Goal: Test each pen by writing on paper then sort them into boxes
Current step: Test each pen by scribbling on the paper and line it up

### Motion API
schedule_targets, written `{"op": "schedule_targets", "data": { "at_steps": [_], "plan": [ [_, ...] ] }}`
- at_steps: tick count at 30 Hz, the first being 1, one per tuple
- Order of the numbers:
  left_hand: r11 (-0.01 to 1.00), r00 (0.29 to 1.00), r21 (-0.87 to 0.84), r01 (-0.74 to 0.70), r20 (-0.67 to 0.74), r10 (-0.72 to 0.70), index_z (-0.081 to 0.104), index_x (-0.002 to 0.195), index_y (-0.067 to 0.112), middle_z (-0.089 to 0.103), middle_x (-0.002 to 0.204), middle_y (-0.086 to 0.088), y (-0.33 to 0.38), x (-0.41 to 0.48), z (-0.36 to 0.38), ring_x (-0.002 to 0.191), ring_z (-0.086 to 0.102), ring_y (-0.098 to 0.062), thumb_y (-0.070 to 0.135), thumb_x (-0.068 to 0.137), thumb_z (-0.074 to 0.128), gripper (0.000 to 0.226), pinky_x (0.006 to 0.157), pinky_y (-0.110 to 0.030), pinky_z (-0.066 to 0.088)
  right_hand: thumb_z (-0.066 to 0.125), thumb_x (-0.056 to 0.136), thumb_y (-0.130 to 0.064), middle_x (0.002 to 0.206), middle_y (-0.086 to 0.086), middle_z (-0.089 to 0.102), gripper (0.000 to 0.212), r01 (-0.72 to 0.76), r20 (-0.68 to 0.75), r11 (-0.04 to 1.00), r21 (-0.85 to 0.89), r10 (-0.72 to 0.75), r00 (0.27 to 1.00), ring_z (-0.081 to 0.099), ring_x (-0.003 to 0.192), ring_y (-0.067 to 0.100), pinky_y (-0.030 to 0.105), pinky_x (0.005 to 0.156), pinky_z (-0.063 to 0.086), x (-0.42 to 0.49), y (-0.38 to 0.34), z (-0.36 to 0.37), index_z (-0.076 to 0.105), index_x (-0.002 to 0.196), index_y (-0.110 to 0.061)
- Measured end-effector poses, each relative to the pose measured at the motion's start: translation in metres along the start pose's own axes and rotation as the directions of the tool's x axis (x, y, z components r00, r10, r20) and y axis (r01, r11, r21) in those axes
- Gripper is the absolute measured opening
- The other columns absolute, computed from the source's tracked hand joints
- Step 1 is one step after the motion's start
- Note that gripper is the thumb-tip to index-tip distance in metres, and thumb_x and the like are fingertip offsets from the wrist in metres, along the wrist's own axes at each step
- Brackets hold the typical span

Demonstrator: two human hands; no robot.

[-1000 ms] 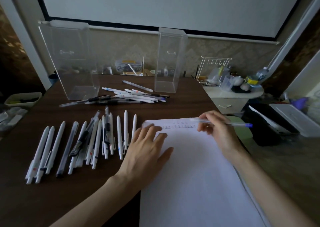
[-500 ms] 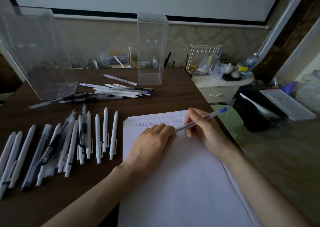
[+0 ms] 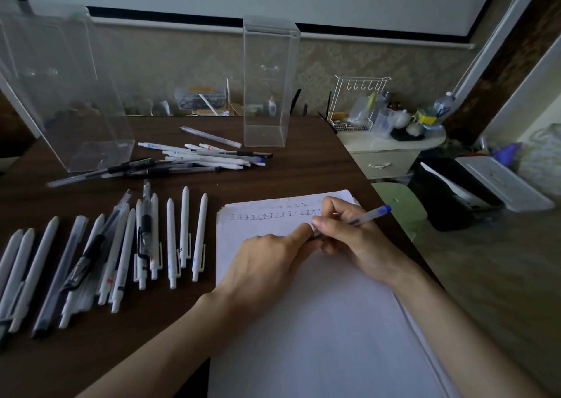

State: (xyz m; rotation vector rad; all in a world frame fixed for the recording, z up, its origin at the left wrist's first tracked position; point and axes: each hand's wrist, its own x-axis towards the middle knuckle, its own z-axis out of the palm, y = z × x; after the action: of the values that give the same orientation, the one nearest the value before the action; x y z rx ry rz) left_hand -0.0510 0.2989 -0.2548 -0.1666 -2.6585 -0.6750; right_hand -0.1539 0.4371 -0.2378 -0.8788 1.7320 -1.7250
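— First entry, far to the left of the left hand?
— A row of pens (image 3: 121, 251), mostly white and a few dark, laid side by side on the dark table (image 3: 303, 169).
— Beyond that row?
— One large clear box (image 3: 69, 93). A loose heap of pens (image 3: 197, 157) lies just beside its base. One tall clear box (image 3: 267, 84) stands upright past the heap.
— The left hand (image 3: 267, 261)?
— It lies palm down on the paper (image 3: 318, 321), forefinger stretched to the right thumb. The other fingers are tucked under, so I cannot tell whether they hold anything.
— The paper?
— White sheets under both hands, with a line of small written marks (image 3: 273, 215) just beyond the fingers.
— The right hand (image 3: 355, 239)?
— Its fingers are curled round one blue-ended pen (image 3: 368, 215) in a writing grip. The pen's lower end is hidden where the two hands meet, and the blue end slants up to the right.
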Motion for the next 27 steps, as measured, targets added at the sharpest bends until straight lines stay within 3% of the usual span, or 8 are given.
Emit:
{"op": "schedule_targets", "data": {
  "at_steps": [4,7,11,13,16,21,24,27],
  "plan": [
    [0.997,0.996,0.004,0.075,-0.040,-0.075,0.042,0.099,0.028,0.060,0.067,-0.003,-0.001,0.002,0.000,0.067,0.059,-0.030,0.074,0.083,0.015,0.055,0.053,-0.032,0.036,0.064,0.076,-0.030,0.058,0.006,0.049,0.023,-0.011,0.014,0.999,0.043,0.010,1.000,0.047,0.054,0.015,0.024,0.054,0.035,0.000,0.002,-0.004,0.050,0.060,-0.021],
    [0.984,0.985,0.052,0.172,-0.018,-0.172,0.039,0.112,0.022,0.047,0.061,0.004,0.002,0.004,-0.002,0.071,0.060,-0.026,0.073,0.073,0.012,0.070,0.058,-0.033,0.038,0.061,0.077,-0.028,0.057,0.006,0.053,0.018,0.017,-0.002,0.997,0.075,-0.016,1.000,0.048,0.053,0.017,0.024,0.052,0.036,0.001,0.000,-0.011,0.053,0.064,-0.017],
    [0.985,0.980,0.018,0.173,-0.107,-0.170,0.038,0.124,0.020,0.051,0.079,0.010,0.005,0.004,-0.007,0.080,0.058,-0.019,0.072,0.082,0.020,0.069,0.063,-0.026,0.038,0.046,0.089,-0.029,0.069,0.013,0.068,0.028,0.108,-0.242,0.979,0.172,-0.064,0.968,0.058,0.058,0.018,0.023,0.049,0.042,0.002,-0.010,-0.030,0.063,0.084,-0.008],
    [0.994,0.995,0.097,0.055,-0.088,-0.047,0.043,0.127,0.022,0.055,0.093,0.001,0.003,0.004,-0.002,0.086,0.056,-0.022,0.065,0.089,0.025,0.060,0.068,-0.028,0.039,0.049,0.093,-0.035,0.074,0.008,0.071,0.031,0.116,-0.360,0.993,0.029,-0.098,0.928,0.061,0.063,0.015,0.021,0.052,0.045,0.003,-0.010,-0.035,0.064,0.087,-0.009],
    [0.960,0.994,0.258,-0.106,0.040,0.099,0.047,0.133,0.029,0.044,0.087,-0.002,-0.004,0.003,0.009,0.077,0.045,-0.020,0.062,0.092,0.023,0.057,0.067,-0.032,0.037,0.061,0.090,-0.021,0.054,0.000,0.059,0.026,0.072,-0.443,0.970,-0.232,-0.171,0.880,0.049,0.048,0.007,0.016,0.048,0.037,0.006,-0.003,-0.031,0.054,0.072,-0.003],
    [0.948,0.994,0.299,-0.111,0.029,0.107,0.058,0.120,0.031,0.043,0.084,-0.003,-0.009,0.004,0.016,0.074,0.043,-0.022,0.057,0.091,0.030,0.048,0.064,-0.033,0.039,0.060,0.082,0.002,0.049,0.007,0.045,0.031,-0.066,-0.474,0.937,-0.343,-0.111,0.874,0.037,0.040,0.005,0.015,0.044,0.030,0.023,0.014,-0.024,0.038,0.064,-0.010],
    [0.947,0.993,0.300,-0.115,0.024,0.113,0.058,0.121,0.031,0.044,0.085,-0.004,-0.010,0.004,0.017,0.075,0.044,-0.022,0.057,0.090,0.030,0.049,0.065,-0.033,0.039,0.055,0.073,0.005,0.049,0.011,0.035,0.029,-0.073,-0.509,0.916,-0.394,-0.152,0.847,0.028,0.039,0.008,0.021,0.040,0.023,0.034,0.013,-0.022,0.033,0.059,-0.008],
    [0.948,0.994,0.300,-0.108,0.021,0.107,0.059,0.120,0.031,0.044,0.085,-0.004,-0.010,0.004,0.017,0.075,0.044,-0.022,0.057,0.090,0.031,0.049,0.065,-0.033,0.039,0.055,0.076,0.006,0.048,0.015,0.039,0.029,-0.061,-0.507,0.907,-0.416,-0.176,0.844,0.032,0.036,0.007,0.019,0.040,0.026,0.039,0.015,-0.025,0.034,0.059,-0.005]
  ]
}}
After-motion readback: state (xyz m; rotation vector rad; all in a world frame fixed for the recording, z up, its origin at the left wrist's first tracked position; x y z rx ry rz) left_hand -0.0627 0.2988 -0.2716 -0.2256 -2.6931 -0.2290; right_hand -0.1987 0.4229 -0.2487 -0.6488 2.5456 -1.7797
